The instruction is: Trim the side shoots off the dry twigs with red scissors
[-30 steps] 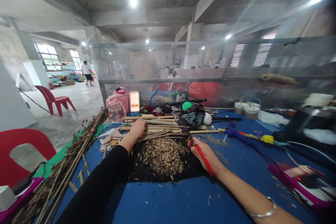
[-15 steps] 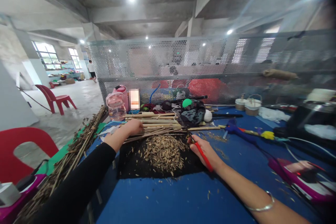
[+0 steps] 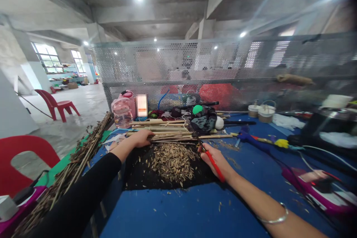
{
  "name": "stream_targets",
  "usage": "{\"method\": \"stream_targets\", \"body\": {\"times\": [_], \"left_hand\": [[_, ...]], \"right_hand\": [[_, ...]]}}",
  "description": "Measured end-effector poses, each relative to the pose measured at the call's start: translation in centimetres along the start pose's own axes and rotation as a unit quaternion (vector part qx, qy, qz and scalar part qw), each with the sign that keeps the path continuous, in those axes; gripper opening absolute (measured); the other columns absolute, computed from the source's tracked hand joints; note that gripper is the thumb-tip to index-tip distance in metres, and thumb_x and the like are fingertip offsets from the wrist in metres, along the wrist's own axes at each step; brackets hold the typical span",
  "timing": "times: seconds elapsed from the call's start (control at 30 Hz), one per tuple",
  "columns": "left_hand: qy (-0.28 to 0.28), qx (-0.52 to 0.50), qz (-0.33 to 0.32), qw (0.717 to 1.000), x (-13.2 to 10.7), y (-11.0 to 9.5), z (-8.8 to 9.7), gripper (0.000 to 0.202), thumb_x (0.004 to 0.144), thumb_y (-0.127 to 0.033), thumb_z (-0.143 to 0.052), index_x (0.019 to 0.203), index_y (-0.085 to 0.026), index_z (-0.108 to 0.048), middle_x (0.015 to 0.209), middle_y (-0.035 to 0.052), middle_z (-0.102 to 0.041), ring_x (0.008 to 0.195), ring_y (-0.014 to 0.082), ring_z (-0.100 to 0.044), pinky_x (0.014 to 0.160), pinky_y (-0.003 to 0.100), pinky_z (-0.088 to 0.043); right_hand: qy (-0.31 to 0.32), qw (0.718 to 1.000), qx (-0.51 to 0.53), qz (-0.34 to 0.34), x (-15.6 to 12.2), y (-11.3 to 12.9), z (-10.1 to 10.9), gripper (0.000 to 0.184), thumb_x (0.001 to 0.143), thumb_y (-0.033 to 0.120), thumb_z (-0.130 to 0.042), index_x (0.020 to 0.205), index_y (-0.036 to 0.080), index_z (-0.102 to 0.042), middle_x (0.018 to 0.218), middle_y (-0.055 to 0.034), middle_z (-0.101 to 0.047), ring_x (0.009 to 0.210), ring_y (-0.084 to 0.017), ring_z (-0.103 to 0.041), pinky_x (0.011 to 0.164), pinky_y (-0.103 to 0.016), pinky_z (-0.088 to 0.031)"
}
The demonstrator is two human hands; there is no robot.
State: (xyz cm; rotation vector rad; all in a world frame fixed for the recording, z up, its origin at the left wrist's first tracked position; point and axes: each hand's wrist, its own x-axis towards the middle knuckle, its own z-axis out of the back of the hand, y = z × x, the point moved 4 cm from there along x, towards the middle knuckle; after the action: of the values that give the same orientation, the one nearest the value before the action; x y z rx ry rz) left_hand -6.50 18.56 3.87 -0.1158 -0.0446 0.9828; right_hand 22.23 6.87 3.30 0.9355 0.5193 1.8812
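My left hand [image 3: 141, 138] is at the left end of a row of thin dry sticks [image 3: 173, 137], its fingers closed round some of them. In my right hand [image 3: 213, 157] is a red-handled hand tool [image 3: 214, 165] with long dark jaws pointing away from me towards the sticks; I cannot tell its exact kind. Between my hands, a heap of small tan plant pieces [image 3: 174, 163] lies on a black cloth [image 3: 139, 180]. Thicker pale sticks [image 3: 164, 122] lie just behind the thin ones.
A bundle of dried stalks [image 3: 80, 158] lies along the left side. A pink-topped clear jug [image 3: 122, 113], a green ball [image 3: 198, 109] and a white ball [image 3: 219, 123] are at the back, before a perforated metal screen [image 3: 167, 59]. Small white buckets [image 3: 267, 113] stand at right.
My left hand has come slightly lower and nearer to me, against the thin sticks. My right hand keeps its grip on the red-handled tool, and the view has shifted a little.
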Motion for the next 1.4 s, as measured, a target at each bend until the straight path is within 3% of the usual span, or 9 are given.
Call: {"method": "stream_targets", "body": {"times": [0.17, 0.4, 0.53, 0.67, 0.9, 1.17, 1.27, 1.4], "left_hand": [[-0.025, -0.015, -0.002, 1.000, 0.1, 0.3, 1.2, 0.032, 0.072, -0.019, -0.049, 0.102, -0.018, -0.061, 0.102, 0.0064, -0.063, 0.094, 0.0195, -0.055, 0.083, 0.026, -0.038], [0.020, -0.036, -0.010, 0.999, 0.6, 0.7, 1.6, 0.027, 0.075, -0.027, -0.048, 0.097, -0.020, -0.063, 0.086, 0.0024, -0.066, 0.079, 0.0169, -0.057, 0.073, 0.024, -0.040], [0.029, -0.056, 0.014, 0.998, 0.9, 0.6, 0.7, 0.036, 0.072, -0.035, -0.053, 0.104, -0.021, -0.061, 0.095, 0.0037, -0.065, 0.087, 0.0188, -0.056, 0.078, 0.025, -0.039], [0.040, -0.061, 0.014, 0.997, 0.9, 0.2, -0.1, 0.059, 0.055, -0.038, -0.068, 0.112, -0.023, -0.057, 0.103, 0.0040, -0.063, 0.091, 0.0216, -0.055, 0.080, 0.027, -0.040], [0.004, -0.045, -0.011, 0.999, 0.8, -0.1, 0.9, 0.032, 0.069, -0.027, -0.054, 0.099, -0.021, -0.062, 0.096, 0.0028, -0.064, 0.085, 0.0181, -0.056, 0.076, 0.024, -0.039], [0.042, -0.069, -0.005, 0.997, 1.3, 0.4, 0.8, 0.028, 0.072, -0.032, -0.051, 0.093, -0.021, -0.064, 0.087, 0.0017, -0.066, 0.081, 0.0179, -0.056, 0.073, 0.024, -0.039], [0.013, -0.055, 0.014, 0.998, 1.7, 0.4, 0.5, 0.028, 0.073, -0.033, -0.050, 0.092, -0.019, -0.065, 0.082, 0.0030, -0.065, 0.077, 0.0177, -0.056, 0.070, 0.024, -0.039], [-0.085, -0.067, 0.048, 0.993, 1.8, 0.5, 0.6, 0.031, 0.069, -0.036, -0.055, 0.091, -0.015, -0.062, 0.083, 0.0050, -0.062, 0.075, 0.0168, -0.055, 0.067, 0.024, -0.040]], "right_hand": [[0.001, 1.000, 0.006, 0.000, 0.0, -0.3, -0.1, 0.041, 0.078, 0.058, -0.039, 0.081, 0.018, -0.047, 0.063, 0.0013, -0.046, 0.058, -0.012, -0.042, 0.054, -0.024, -0.035], [-0.006, 1.000, 0.012, -0.002, 0.0, -0.3, 0.0, 0.040, 0.077, 0.057, -0.041, 0.081, 0.018, -0.047, 0.065, 0.0005, -0.048, 0.058, -0.012, -0.043, 0.054, -0.024, -0.036], [-0.010, 1.000, 0.013, -0.005, 0.0, -0.3, 0.1, 0.040, 0.077, 0.056, -0.042, 0.082, 0.017, -0.048, 0.066, 0.0004, -0.049, 0.059, -0.012, -0.043, 0.055, -0.024, -0.037], [-0.018, 1.000, 0.009, 0.003, 0.0, -0.4, 0.1, 0.038, 0.079, 0.054, -0.041, 0.081, 0.017, -0.047, 0.066, 0.0007, -0.048, 0.058, -0.011, -0.042, 0.055, -0.023, -0.036], [-0.021, 1.000, 0.009, 0.000, 0.0, -0.7, -0.1, 0.035, 0.079, 0.052, -0.042, 0.081, 0.017, -0.047, 0.064, 0.0014, -0.047, 0.058, -0.011, -0.041, 0.054, -0.023, -0.036], [-0.018, 1.000, 0.007, 0.004, 0.0, -0.7, 0.0, 0.038, 0.079, 0.054, -0.041, 0.081, 0.017, -0.047, 0.067, 0.0002, -0.048, 0.061, -0.012, -0.042, 0.056, -0.023, -0.037], [-0.014, 1.000, 0.006, 0.003, 0.0, -0.6, 0.1, 0.040, 0.079, 0.056, -0.039, 0.081, 0.017, -0.047, 0.068, 0.0001, -0.048, 0.061, -0.012, -0.042, 0.057, -0.024, -0.036], [-0.015, 1.000, 0.009, -0.004, -0.1, -0.2, 0.4, 0.043, 0.079, 0.059, -0.038, 0.082, 0.017, -0.046, 0.066, 0.0005, -0.046, 0.060, -0.012, -0.041, 0.056, -0.024, -0.036]]}}
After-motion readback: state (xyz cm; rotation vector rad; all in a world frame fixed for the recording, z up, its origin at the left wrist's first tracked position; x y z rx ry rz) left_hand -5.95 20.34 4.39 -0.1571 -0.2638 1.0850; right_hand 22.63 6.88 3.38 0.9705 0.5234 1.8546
